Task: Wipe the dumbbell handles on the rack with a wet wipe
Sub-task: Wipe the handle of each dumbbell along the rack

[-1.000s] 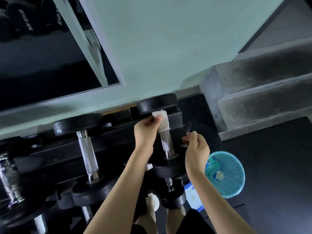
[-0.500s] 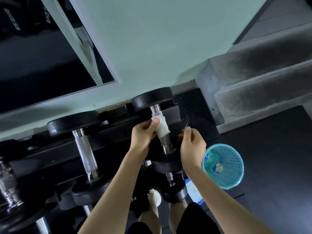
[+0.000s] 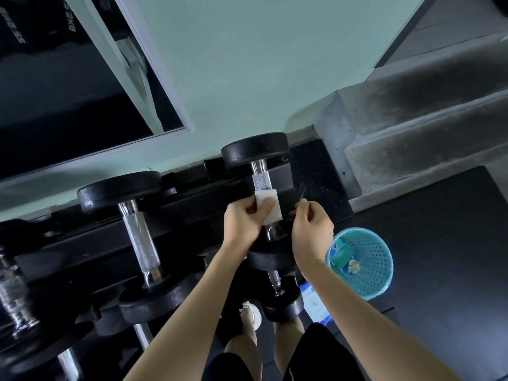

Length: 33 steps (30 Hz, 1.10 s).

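Note:
A small black dumbbell with a knurled steel handle [image 3: 261, 181] lies on the black rack [image 3: 192, 204]. My left hand [image 3: 243, 221] grips a white wet wipe [image 3: 270, 206] wrapped round the lower half of that handle, with the thumb on top. My right hand [image 3: 312, 229] hovers just right of the handle. Its fingers are curled, and I see nothing in them. To the left lies a bigger dumbbell [image 3: 138, 235] with a bare handle.
A blue perforated basket [image 3: 368, 259] holding scraps stands on the dark floor at the right. A wipe packet [image 3: 313, 303] lies on the floor below the rack. Concrete steps [image 3: 412, 133] rise at the right. A mirror [image 3: 55, 105] leans on the wall behind. More dumbbells sit at the far left.
My left hand has slid the wipe down the handle toward me, baring the knurled upper part. My right hand has stayed beside it.

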Tool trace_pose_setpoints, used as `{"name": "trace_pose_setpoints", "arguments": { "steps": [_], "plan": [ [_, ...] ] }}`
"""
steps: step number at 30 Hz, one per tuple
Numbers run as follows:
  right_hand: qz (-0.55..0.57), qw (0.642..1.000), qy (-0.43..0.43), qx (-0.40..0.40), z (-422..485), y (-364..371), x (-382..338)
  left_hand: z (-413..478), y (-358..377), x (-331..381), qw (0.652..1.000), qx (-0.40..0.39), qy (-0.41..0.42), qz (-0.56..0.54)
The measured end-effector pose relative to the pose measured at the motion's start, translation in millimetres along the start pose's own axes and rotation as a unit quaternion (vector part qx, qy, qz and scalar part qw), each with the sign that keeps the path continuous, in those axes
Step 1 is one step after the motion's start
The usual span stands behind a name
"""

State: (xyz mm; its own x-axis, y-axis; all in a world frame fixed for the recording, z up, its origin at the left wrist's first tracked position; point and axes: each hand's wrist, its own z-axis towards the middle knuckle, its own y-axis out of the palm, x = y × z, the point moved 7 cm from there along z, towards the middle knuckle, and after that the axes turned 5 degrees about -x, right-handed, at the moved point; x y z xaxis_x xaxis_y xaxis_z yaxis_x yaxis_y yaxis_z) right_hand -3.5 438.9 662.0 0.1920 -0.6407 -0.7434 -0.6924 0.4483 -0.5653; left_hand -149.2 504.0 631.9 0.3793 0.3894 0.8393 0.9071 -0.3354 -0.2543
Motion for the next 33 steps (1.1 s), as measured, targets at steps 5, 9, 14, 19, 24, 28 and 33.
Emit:
{"name": "trace_pose_setpoints", "arguments": {
  "steps": [5,9,14,19,24,28,33],
  "plan": [
    [0.000,1.000,0.005,-0.004,-0.8,1.7,-0.1,-12.4,4.2,-14.6,0.996,-0.063,-0.024,0.065],
    [0.011,1.000,0.003,-0.012,1.2,0.5,3.0,-2.1,0.3,-12.0,0.992,-0.109,-0.066,-0.013],
    [0.014,1.000,0.003,-0.010,0.6,0.6,2.2,11.7,-4.3,-9.7,0.979,-0.059,-0.089,-0.173],
    [0.011,1.000,-0.001,-0.010,0.3,1.7,2.7,30.6,-8.7,2.9,0.951,0.005,-0.104,-0.291],
    [-0.014,1.000,-0.017,-0.017,0.0,3.3,0.6,46.1,-6.3,7.5,0.919,-0.032,-0.129,-0.372],
    [-0.030,0.999,-0.021,-0.019,0.7,4.7,-2.2,39.8,-0.1,7.1,0.937,-0.083,-0.128,-0.315],
    [-0.029,0.998,-0.039,-0.030,0.6,6.8,-2.9,29.0,-10.5,11.3,0.997,-0.037,-0.070,0.017]
  ]
}}
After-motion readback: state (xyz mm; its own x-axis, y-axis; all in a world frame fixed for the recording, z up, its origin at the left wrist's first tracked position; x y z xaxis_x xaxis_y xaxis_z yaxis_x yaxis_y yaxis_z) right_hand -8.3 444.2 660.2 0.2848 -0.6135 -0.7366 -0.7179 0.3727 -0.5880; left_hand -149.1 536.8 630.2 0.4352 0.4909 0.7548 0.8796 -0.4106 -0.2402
